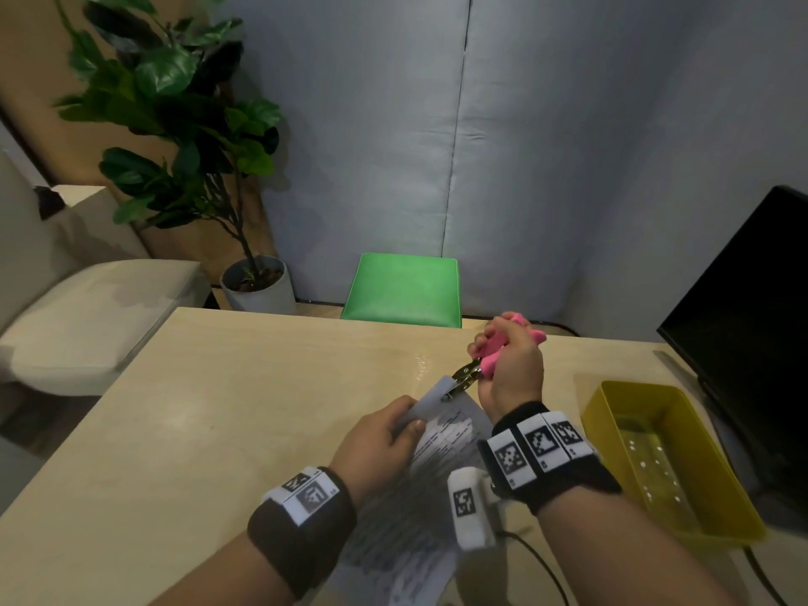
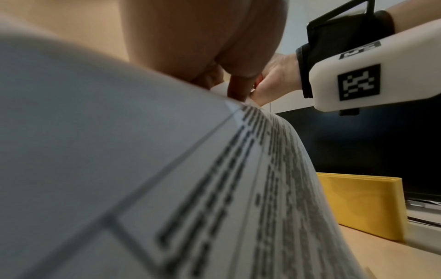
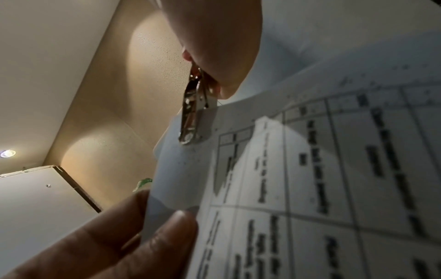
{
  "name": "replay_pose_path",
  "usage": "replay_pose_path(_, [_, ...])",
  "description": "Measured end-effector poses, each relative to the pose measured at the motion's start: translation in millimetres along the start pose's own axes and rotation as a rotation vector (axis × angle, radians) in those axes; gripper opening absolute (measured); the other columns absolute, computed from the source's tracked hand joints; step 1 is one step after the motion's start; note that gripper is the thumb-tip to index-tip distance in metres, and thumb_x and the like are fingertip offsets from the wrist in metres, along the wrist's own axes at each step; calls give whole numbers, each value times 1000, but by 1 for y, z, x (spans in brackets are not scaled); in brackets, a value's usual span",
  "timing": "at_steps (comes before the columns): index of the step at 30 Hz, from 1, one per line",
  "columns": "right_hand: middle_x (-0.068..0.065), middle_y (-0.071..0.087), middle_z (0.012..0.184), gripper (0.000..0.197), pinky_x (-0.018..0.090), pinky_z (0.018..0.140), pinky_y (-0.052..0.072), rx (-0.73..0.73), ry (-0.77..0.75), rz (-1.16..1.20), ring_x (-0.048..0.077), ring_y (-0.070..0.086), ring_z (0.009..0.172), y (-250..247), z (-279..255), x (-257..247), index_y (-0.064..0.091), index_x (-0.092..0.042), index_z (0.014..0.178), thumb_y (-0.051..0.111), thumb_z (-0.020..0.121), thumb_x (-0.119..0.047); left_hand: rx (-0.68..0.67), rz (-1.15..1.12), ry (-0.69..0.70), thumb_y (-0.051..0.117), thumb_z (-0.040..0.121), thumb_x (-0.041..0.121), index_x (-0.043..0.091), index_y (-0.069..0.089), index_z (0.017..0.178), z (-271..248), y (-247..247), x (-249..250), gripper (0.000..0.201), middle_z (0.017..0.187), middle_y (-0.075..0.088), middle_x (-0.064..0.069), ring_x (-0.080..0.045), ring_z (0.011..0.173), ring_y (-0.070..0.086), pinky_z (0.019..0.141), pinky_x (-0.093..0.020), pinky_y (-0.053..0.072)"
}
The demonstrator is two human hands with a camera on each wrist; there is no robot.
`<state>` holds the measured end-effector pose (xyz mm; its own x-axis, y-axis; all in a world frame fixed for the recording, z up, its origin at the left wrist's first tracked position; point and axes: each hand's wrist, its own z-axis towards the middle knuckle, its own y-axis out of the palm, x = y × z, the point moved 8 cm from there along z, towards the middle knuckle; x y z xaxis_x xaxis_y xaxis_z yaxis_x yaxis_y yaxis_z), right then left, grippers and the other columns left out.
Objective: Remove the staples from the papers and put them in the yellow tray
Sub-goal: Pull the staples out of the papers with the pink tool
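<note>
Light wood bench [image 1: 218, 408]; green stool [image 1: 404, 290] just behind its far edge; potted plant [image 1: 183, 137] in grey pot [image 1: 258, 284] on floor, left of stool; grey fabric backdrop [image 1: 524, 146] behind; black monitor [image 1: 752, 321] at right edge of bench; beige sofa [image 1: 78, 308] at left; ceiling downlight [image 3: 8, 153] lit.

A metal staple remover [image 3: 190, 111] is gripped from above by the right hand [image 3: 214, 47], its shiny tip set against the top corner of the printed papers [image 3: 310, 169]. Below that corner, the papers' edge is pinched by the left hand [image 3: 114, 243].
</note>
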<state>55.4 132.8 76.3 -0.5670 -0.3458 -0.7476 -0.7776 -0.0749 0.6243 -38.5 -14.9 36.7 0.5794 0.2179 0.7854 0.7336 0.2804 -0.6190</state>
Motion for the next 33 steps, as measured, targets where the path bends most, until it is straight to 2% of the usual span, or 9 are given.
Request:
replay_pose_path(3, [4, 45, 71, 17, 25, 53, 38, -10, -5, 31, 13, 45, 56, 0, 1, 0, 47, -13, 79, 46, 86, 2, -13, 13, 1, 47, 95, 32, 41, 43, 76, -1, 1, 1, 21, 58, 48, 8, -6, 50, 42, 55, -25, 34])
replay_pose_path(11, [4, 35, 62, 24, 27, 49, 30, 21, -30, 23, 16, 36, 48, -1, 6, -2, 42, -14, 68, 40, 81, 6, -32, 38, 21, 48, 95, 32, 37, 45, 82, 1, 4, 10, 14, 60, 49, 13, 0, 52, 42, 53, -21, 33])
replay_pose_path(13, [3, 33, 59, 26, 26, 48, 29, 35, -30, 6, 15, 34, 45, -4, 7, -1, 40, -14, 65, 39, 79, 7, -39, 53, 21, 48, 95, 31, 37, 43, 80, 1, 5, 10, 17, 59, 47, 13, 0, 52, 41, 53, -21, 31])
replay_pose_path(16, [3, 32, 55, 26, 26, 46, 27, 54, -26, -32, 14, 32, 42, -12, 7, 2, 36, -14, 60, 38, 77, 6, -63, 74, 10, 47, 95, 31, 32, 45, 85, -1, 10, 6, 10, 59, 45, 13, 0, 53, 40, 54, -24, 31])
replay_pose_path(19, [4, 31, 55, 27, 26, 45, 27, 95, -19, -54, 15, 30, 41, -23, 8, 9, 34, -14, 56, 38, 75, 5, -93, 108, -3, 47, 94, 31, 33, 43, 81, -3, 17, 0, 14, 61, 46, 12, -2, 55, 40, 54, -25, 31])
replay_pose_path(25, [2, 29, 54, 28, 25, 44, 26, 127, -3, -51, 15, 29, 41, -33, 11, 18, 30, -15, 57, 36, 75, 6, -104, 117, -30, 46, 94, 33, 32, 47, 86, -2, 22, -9, 8, 65, 51, 13, -3, 58, 45, 55, -24, 34])
replay_pose_path(29, [2, 28, 54, 28, 24, 43, 27, 140, -1, -47, 14, 29, 41, -40, 13, 24, 29, -15, 57, 35, 74, 7, -118, 118, -29, 46, 94, 32, 29, 48, 86, -3, 27, -13, 8, 69, 53, 10, -10, 61, 47, 57, -27, 35])
replay_pose_path(33, [0, 33, 54, 24, 25, 44, 32, 137, 16, -50, 15, 33, 45, -47, 11, 31, 37, -14, 66, 37, 77, 8, -131, 125, -51, 46, 94, 32, 23, 49, 87, -4, 32, -22, 12, 69, 52, 7, -12, 60, 44, 60, -30, 36])
